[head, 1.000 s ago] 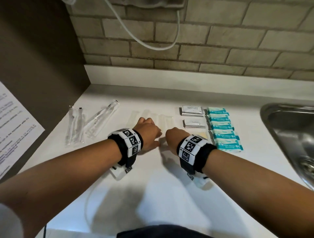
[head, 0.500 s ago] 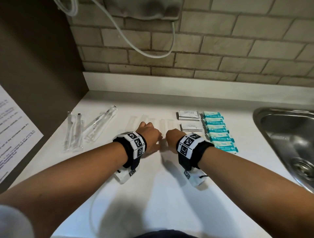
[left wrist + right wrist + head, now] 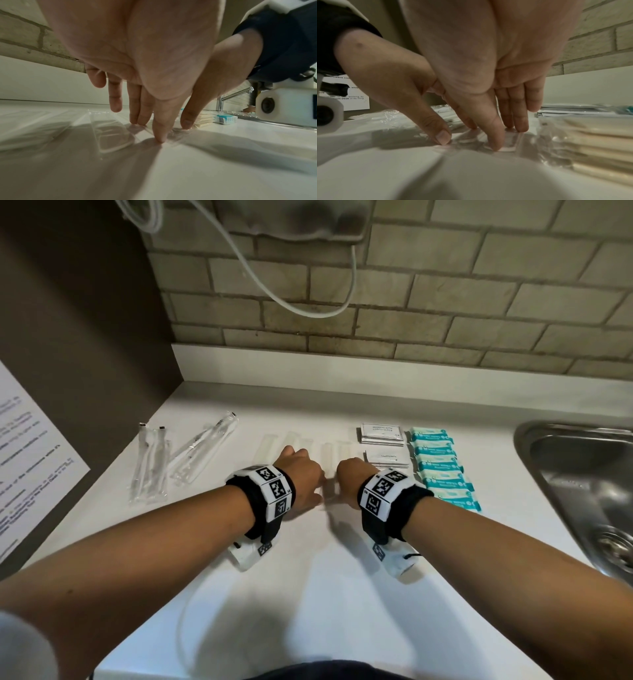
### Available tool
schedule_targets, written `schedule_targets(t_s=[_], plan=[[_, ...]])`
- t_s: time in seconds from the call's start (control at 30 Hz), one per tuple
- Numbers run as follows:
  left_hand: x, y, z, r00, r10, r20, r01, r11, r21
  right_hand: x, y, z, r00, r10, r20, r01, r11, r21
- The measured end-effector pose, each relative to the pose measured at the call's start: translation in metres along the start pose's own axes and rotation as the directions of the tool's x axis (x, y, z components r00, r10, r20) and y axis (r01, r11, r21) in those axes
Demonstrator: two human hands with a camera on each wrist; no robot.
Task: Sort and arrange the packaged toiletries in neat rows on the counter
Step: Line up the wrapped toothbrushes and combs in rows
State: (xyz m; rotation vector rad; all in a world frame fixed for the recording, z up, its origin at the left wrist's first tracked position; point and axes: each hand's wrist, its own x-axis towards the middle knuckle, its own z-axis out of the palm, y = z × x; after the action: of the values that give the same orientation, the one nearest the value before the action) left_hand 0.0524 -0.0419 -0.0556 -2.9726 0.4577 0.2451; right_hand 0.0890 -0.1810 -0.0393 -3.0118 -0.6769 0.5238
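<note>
Both hands lie side by side at the middle of the white counter point(image 3: 342, 594). My left hand point(image 3: 301, 474) point(image 3: 154, 128) has straight fingers pressing their tips on flat clear packets point(image 3: 267, 445) point(image 3: 113, 135). My right hand point(image 3: 352, 477) point(image 3: 496, 135) does the same on a neighbouring clear packet point(image 3: 510, 142), with its thumb and fingertips down. Neither hand grips anything. Right of them lie two stacks of white sachets point(image 3: 380, 434) and a row of teal packets point(image 3: 442, 467). Clear-wrapped toothbrushes point(image 3: 150, 463) lie at the left.
A steel sink point(image 3: 582, 474) is set into the counter at the right, with a tap point(image 3: 236, 94) behind it. A printed notice point(image 3: 30, 467) hangs on the dark left wall. A stack of cream packets point(image 3: 590, 142) sits just right of my right hand. A cable point(image 3: 291, 302) loops over the brick wall.
Both hands stay pressed on the clear packets in almost the same spot. Only the head view has tilted up a little.
</note>
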Motion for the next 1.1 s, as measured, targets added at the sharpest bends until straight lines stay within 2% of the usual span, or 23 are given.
schedule_targets(t_s=[0.63, 0.8, 1.0, 1.1], plan=[[0.001, 0.0, 0.003, 0.999, -0.034, 0.022, 0.035, 0.998, -0.043, -0.009, -0.005, -0.005, 1.0, -0.018, 0.01, 0.018, 0.999, -0.032], [0.005, -0.007, 0.007, 0.99, -0.139, 0.026, 0.142, 0.971, -0.193, -0.016, -0.009, -0.013, 0.998, -0.051, -0.033, 0.047, 0.994, -0.099], [-0.001, -0.037, -0.002, 0.954, -0.298, -0.042, 0.28, 0.93, -0.238, -0.014, -0.027, -0.017, 0.989, -0.129, -0.074, 0.117, 0.982, -0.145], [-0.008, -0.053, -0.003, 0.937, -0.349, -0.006, 0.338, 0.912, -0.232, -0.011, -0.039, -0.01, 0.977, -0.204, -0.056, 0.192, 0.965, -0.177]])
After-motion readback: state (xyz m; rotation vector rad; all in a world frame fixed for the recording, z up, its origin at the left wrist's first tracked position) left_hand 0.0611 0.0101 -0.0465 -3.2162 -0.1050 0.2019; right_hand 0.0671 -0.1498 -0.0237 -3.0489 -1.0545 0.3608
